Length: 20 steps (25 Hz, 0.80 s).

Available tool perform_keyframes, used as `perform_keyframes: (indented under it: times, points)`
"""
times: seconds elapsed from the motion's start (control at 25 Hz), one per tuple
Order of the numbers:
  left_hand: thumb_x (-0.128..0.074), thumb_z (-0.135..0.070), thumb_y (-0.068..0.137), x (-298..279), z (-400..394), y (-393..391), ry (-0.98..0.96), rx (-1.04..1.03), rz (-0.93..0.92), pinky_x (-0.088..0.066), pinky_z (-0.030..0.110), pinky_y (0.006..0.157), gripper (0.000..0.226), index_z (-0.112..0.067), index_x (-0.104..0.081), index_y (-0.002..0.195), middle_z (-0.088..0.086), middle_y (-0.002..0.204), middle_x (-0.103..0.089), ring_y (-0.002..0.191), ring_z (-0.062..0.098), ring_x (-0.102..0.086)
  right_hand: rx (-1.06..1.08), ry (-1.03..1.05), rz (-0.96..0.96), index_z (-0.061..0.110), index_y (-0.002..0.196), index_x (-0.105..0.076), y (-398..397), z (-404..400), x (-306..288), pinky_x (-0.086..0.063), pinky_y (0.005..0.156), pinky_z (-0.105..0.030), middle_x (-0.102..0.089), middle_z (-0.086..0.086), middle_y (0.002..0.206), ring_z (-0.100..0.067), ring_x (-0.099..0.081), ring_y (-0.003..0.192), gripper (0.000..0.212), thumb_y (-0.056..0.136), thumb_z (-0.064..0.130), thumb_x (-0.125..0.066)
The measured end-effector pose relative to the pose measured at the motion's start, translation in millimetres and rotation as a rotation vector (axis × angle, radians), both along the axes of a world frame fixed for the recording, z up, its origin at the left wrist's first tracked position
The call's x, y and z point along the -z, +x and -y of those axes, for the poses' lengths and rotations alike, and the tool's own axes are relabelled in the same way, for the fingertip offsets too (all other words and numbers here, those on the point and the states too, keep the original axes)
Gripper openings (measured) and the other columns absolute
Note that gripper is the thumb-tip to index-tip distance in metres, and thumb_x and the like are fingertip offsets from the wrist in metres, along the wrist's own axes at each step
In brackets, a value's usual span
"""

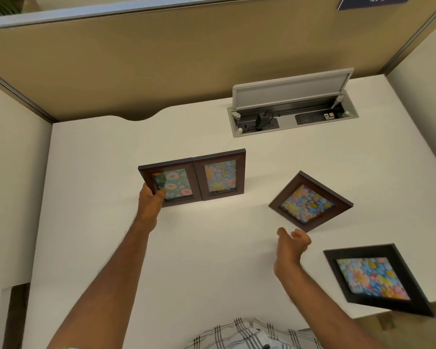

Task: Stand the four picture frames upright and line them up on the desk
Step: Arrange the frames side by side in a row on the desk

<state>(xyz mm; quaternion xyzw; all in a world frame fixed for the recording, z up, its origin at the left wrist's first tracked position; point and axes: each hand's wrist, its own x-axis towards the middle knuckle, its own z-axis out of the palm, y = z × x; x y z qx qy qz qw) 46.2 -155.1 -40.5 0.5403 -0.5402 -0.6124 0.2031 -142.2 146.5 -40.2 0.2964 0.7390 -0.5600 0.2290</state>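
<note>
Head view: white table (pixel 212 260) with tan partition panels behind and at both sides. Left hand (pixel 150 200) grips the lower left corner of the donut-print frame (pixel 170 183), thumb on the front. That frame stands upright near the table's middle, touching the flower-print brown frame (pixel 220 175) on its right; both face the camera, side by side. Right hand (pixel 291 244) is open, fingers loosely curled, holding nothing, just beside the lowest corner of the tilted brown frame (pixel 310 201). That frame sits rotated like a diamond toward the right edge, apart from the standing pair; flat or propped, cannot tell. Black frame (pixel 376 278) lies face up at the near right corner, slightly overhanging the near edge. Cable box (pixel 292 117) with raised lid is set into the table near the far edge. Plaid shirt (pixel 252 335) at bottom.
</note>
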Motion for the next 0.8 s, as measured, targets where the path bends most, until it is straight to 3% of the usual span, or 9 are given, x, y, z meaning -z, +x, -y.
perform_keyframes:
  times: [0.24, 0.36, 0.52, 0.68, 0.8]
  points:
    - [-0.05, 0.01, 0.093, 6.1, -5.4, 0.1, 0.017, -0.015, 0.034, -0.049, 0.049, 0.109, 0.05, -0.006, -0.049, 0.14, 0.016, 0.138, -0.061, 0.128, 0.033, -0.059, 0.301, 0.04, 0.074, 0.029, 0.133, -0.033, -39.6, 4.5, -11.9, -0.039, 0.086, -0.034, -0.031, -0.005, 0.145, -0.021, -0.041, 0.114, 0.076, 0.073, 0.011, -0.077]
    - [-0.051, 0.009, 0.093, 7.5, -4.4, -0.1, 0.025, -0.023, 0.041, -0.05, 0.047, 0.107, 0.049, -0.007, -0.05, 0.139, 0.016, 0.137, -0.062, 0.127, 0.032, -0.059, 0.162, 0.052, -0.015, 0.025, 0.133, -0.042, -55.2, -1.3, 0.4, -0.044, 0.089, -0.036, -0.043, -0.008, 0.14, -0.025, -0.049, 0.113, 0.061, 0.079, 0.01, -0.068]
    - [-0.052, 0.007, 0.093, 9.0, -2.9, -0.3, 0.039, -0.02, 0.047, -0.052, 0.041, 0.101, 0.049, -0.008, -0.05, 0.139, 0.013, 0.135, -0.063, 0.126, 0.03, -0.06, 0.046, -0.015, -0.132, 0.02, 0.111, -0.06, -76.7, 0.9, 10.1, -0.048, 0.084, -0.032, -0.064, -0.005, 0.113, -0.025, -0.062, 0.104, 0.032, 0.084, 0.003, -0.061]
    - [-0.052, 0.007, 0.093, 10.3, -2.2, -0.3, 0.035, -0.021, 0.056, -0.052, 0.043, 0.103, 0.049, -0.008, -0.05, 0.139, 0.013, 0.135, -0.063, 0.125, 0.03, -0.06, -0.098, -0.122, -0.173, 0.012, 0.126, -0.06, -99.7, 21.8, 8.6, -0.05, 0.081, -0.026, -0.065, -0.007, 0.117, -0.022, -0.064, 0.105, 0.046, 0.084, -0.005, -0.06]
    - [-0.052, 0.007, 0.093, 9.7, -2.2, -0.3, 0.035, -0.02, 0.066, -0.053, 0.04, 0.101, 0.05, -0.009, -0.05, 0.14, 0.011, 0.135, -0.063, 0.124, 0.028, -0.06, -0.246, -0.114, -0.162, 0.008, 0.127, -0.059, -118.0, 39.1, 7.4, -0.05, 0.084, -0.03, -0.064, -0.009, 0.118, -0.024, -0.062, 0.105, 0.045, 0.085, -0.006, -0.058]
